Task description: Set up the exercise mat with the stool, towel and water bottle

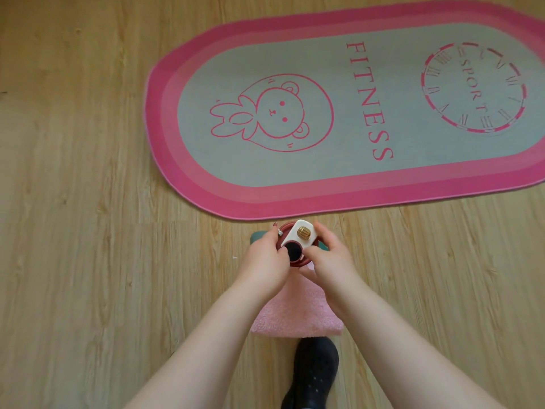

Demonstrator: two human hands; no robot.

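Head view, looking down: both your hands meet at centre-low of frame, around the water bottle (296, 245). Bottle seen from above — dark red lid w/ a white flip piece, gold knob on it, black round cap nearest you. Left hand (267, 262) wraps the bottle's left side, fingers (272, 231) curled round the far edge, thumb near the black cap. Right hand (330, 258) cups the right side, fingers curled onto the lid rim. Both closed on the bottle; can't tell if the bottle's base rests on anything.

Under the hands: folded pink towel (298, 315), mostly covered by your forearms, near edge showing at lower centre. A teal-green object (256, 237) peeks out left and right of the bottle, beneath it — prob. the stool, but too hidden to say for sure.

Exercise mat (324, 190) lies flat on the wood floor (73, 231), filling upper centre to upper right, running off the right edge. Pink border, grey-green middle, bear drawing, "FITNESS", clock dial w/ "SPORT". Mat's near edge is just beyond the bottle, not touching.

Bottom centre: your foot in a dark sock (315, 370), just below the towel.
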